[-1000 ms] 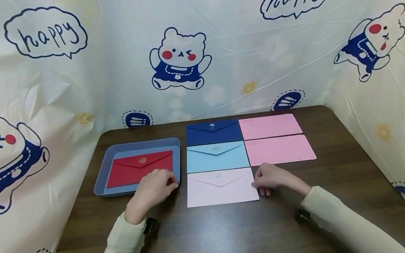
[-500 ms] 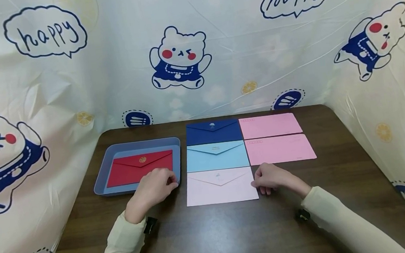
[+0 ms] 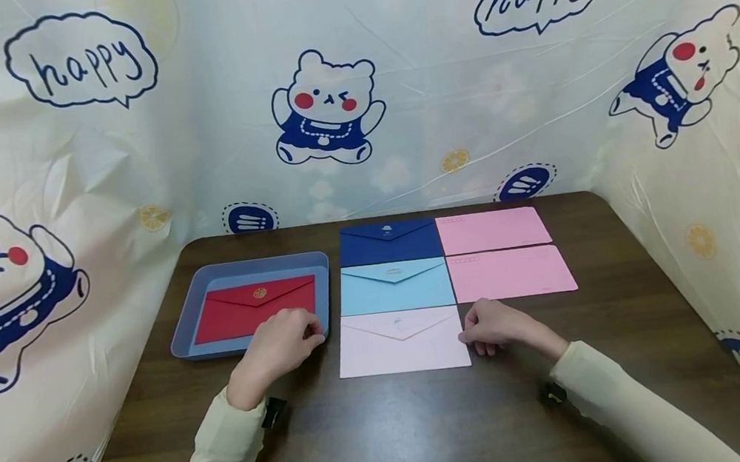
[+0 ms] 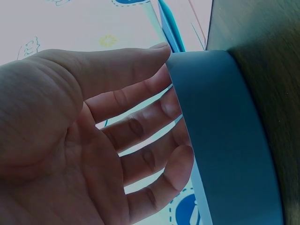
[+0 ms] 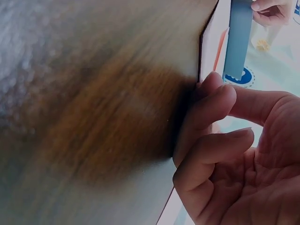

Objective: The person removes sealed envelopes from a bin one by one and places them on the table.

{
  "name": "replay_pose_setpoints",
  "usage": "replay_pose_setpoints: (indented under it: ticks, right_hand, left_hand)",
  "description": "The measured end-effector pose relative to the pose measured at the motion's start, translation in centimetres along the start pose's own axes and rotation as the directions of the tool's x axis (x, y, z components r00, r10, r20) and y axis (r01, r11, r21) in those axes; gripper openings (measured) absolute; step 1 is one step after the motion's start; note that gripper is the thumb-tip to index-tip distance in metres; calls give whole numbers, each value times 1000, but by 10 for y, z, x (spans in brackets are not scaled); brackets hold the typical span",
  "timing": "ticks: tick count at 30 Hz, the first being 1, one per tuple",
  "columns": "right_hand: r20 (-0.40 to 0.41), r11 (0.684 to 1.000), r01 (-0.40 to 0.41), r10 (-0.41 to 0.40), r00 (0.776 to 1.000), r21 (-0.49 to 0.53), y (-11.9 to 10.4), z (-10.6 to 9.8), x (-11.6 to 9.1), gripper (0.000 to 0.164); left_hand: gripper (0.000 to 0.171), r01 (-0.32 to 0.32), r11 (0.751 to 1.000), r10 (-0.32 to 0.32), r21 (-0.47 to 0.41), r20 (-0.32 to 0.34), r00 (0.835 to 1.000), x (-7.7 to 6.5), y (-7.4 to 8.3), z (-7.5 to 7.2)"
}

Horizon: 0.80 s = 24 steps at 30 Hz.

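Note:
A blue tray (image 3: pixel 183 344) on the left contains a red envelope (image 3: pixel 231 319). My left hand (image 3: pixel 284 345) grips the tray's near right corner. Seen from the left wrist, the thumb (image 4: pixel 126 68) meets the rim and the fingers curl at the wall, some tips hidden behind it. My right hand (image 3: pixel 495 323) pinches the right edge of a pale pink envelope (image 3: pixel 395 355). In the right wrist view its fingers (image 5: pixel 215 154) are curled. Behind that envelope lie a light blue envelope (image 3: pixel 376 293) and a navy envelope (image 3: pixel 372 249), forming a column.
Two pink cards (image 3: pixel 493 232) lie one behind the other, right of the blue envelopes. Everything rests on a brown wooden table (image 3: pixel 396 437). A printed curtain (image 3: pixel 412 115) encloses the back and sides of the table.
Both hands keep their places and their hold. The whole view shifts very slightly; the pale pink envelope may have slid a touch leftward.

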State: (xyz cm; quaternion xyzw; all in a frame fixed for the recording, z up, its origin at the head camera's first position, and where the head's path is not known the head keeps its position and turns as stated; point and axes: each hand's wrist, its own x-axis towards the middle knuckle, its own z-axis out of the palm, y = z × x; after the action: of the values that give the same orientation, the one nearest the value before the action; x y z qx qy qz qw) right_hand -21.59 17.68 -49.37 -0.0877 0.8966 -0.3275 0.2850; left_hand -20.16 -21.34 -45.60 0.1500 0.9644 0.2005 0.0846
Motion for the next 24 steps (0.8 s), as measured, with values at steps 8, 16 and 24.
replay_pose_setpoints:
  ticks: [8,16,24]
  right_hand:
    - [8,1000,-7,7,1000,-11,-3,-1,0,31]
    - [6,1000,-1,1,1000,-20,-3,-2,0,31]
    - [0,999,3,-3,1000,-41,-3,-2,0,29]
  left_hand:
    - [19,8,1000,-8,1,0,1000,1,-1,0]
    - [17,3,1000,-3,3,-1,1000,0,-2,-1]
    - [16,8,1000,-8,2,-1,1000,0,0,-1]
